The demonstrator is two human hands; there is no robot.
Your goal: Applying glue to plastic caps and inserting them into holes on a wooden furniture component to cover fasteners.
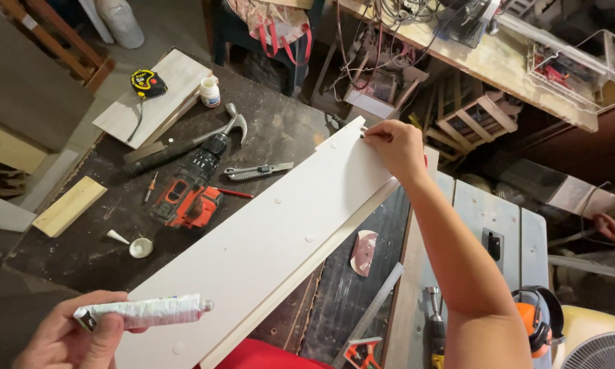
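Note:
A long white board [273,239] lies slanted across the dark workbench [287,130], with small round plugs dotting its face. My right hand [395,147] pinches a tiny part at the board's far end corner. My left hand [72,338], near the bottom left, holds a crumpled silver tube [143,311] with its open nozzle pointing right over the board's near end. The tube's white cap [141,247] and a white cone tip [117,236] lie on the bench to the left of the board.
An orange and black drill [191,191], a hammer [184,143], a utility knife [256,171], a tape measure [147,83] and a small white bottle [210,91] lie on the bench's left. Orange ear muffs [536,321] and a table saw top [498,232] sit at the right.

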